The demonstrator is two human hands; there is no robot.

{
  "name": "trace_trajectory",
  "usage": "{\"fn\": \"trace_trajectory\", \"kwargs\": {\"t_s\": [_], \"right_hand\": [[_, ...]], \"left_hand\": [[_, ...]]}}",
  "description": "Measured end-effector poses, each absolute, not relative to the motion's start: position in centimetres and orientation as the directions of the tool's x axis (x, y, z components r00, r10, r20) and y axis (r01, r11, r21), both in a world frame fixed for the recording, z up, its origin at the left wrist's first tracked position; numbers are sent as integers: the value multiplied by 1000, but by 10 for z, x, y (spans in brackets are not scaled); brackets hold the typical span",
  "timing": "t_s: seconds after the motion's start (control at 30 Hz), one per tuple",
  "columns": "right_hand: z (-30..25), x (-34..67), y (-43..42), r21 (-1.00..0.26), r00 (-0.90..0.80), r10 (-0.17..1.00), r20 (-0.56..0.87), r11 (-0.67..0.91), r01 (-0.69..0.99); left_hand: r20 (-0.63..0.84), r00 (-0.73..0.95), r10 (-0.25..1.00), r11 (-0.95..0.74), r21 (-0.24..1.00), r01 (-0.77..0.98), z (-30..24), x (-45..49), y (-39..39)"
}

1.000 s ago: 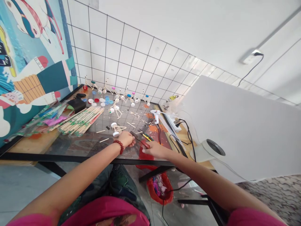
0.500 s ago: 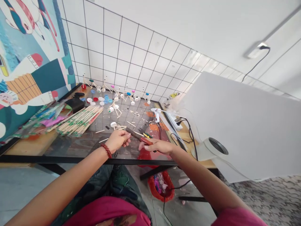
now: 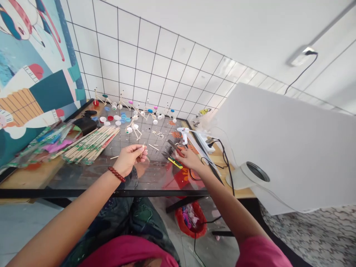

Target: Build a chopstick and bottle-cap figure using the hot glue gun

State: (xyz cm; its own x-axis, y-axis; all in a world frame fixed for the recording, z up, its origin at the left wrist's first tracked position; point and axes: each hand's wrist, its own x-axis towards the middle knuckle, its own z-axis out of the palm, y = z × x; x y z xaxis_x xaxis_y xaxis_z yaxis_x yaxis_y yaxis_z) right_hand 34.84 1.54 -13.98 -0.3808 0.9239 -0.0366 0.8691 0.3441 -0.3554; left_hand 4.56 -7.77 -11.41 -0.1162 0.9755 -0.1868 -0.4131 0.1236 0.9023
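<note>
My left hand [image 3: 132,158] is closed in a pinch on a thin wooden stick [image 3: 143,145], whose short end shows above the fingertips. Over the right part of the glass tabletop, my right hand [image 3: 191,159] grips red-handled pliers [image 3: 175,147], their dark jaws pointing away to the left. Yellow-and-black snips [image 3: 172,160] lie just left of that hand. Beyond the left hand stands a small figure of sticks and white bottle caps [image 3: 135,128]. Cut stick pieces [image 3: 153,147] lie between the two hands.
Paper-wrapped chopsticks [image 3: 90,144] lie at the left, with loose bottle caps [image 3: 116,118] behind. Several stick-and-cap figures [image 3: 150,112] line the back edge. A white glue gun [image 3: 183,134] and power strip [image 3: 208,144] are at the right. Below the table stands a red bin [image 3: 191,231].
My right hand has moved away and to the right with the pliers, beside the snips. My left hand has risen slightly leftward, still pinching the stick. The hands are farther apart.
</note>
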Motion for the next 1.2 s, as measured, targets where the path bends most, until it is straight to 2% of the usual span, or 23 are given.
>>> {"fn": "trace_trajectory", "kwargs": {"t_s": [0.17, 0.37, 0.5, 0.6, 0.67, 0.77, 0.97, 1.07, 1.2], "right_hand": [[-153, 343, 26, -211, -172, 985, -18, 164, 964], [-155, 337, 26, -135, -141, 990, 2, 140, 981], [-147, 331, 20, -127, -120, 993, 6, 120, 985], [-135, 317, 0, -211, -185, 971, 151, 214, 954], [-128, 301, -19, -291, -322, 898, 299, 408, 865], [-120, 273, -44, -355, -482, 775, 409, 622, 698], [-116, 249, -59, -423, -519, 794, 316, 608, 672], [-120, 251, -56, -465, -516, 795, 319, 606, 646], [-121, 256, -49, -629, -562, 729, 390, 657, 416]], "left_hand": [[-234, -80, 969, 178, 883, -434, -117, 50, -78], [-333, -50, 942, 266, 827, -495, -114, 56, -79], [-353, -73, 933, 259, 797, -545, -108, 61, -82], [-376, -86, 923, 257, 766, -589, -105, 65, -86], [-385, -79, 920, 260, 746, -613, -105, 69, -90], [-384, -56, 922, 267, 733, -626, -107, 76, -97], [-366, -59, 929, 250, 735, -631, -113, 82, -105], [-342, -66, 937, 237, 766, -597, -119, 79, -106], [-236, -93, 967, 174, 884, -434, -127, 74, -108]]}}
